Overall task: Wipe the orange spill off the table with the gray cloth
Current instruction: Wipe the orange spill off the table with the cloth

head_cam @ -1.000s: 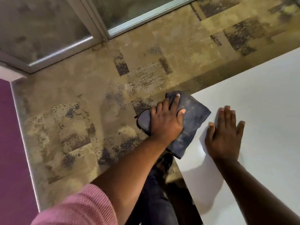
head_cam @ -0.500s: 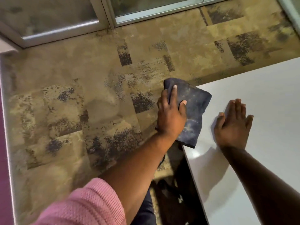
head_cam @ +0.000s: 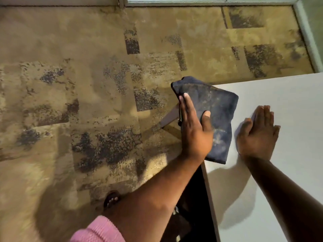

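A patchy tan and dark carpet [head_cam: 87, 102] fills the left and top of the view, with a pale window frame [head_cam: 192, 4] along the far edge. At the bottom, a pink sleeve [head_cam: 97, 230] is pushed up the left forearm, and a small dark round object [head_cam: 111, 199] lies on the carpet just beside that arm; what it is cannot be told. A bench leg [head_cam: 170, 116] shows under the corner.

The left hand [head_cam: 194, 133] lies on the gray cloth [head_cam: 215, 109], fingers together and straight, thumb apart and pressed on the fabric; its grip is flat, not pinching. The cloth is folded and sits over the near-left corner of the white bench [head_cam: 288, 95], its far end hanging past the edge above the carpet. Faint pale smudges mark the cloth.

Just right of the cloth, the right hand [head_cam: 257, 135] rests flat on the bench, fingers close together, holding nothing. Both arms cast shadows on the bench. No orange shows on the visible surface.
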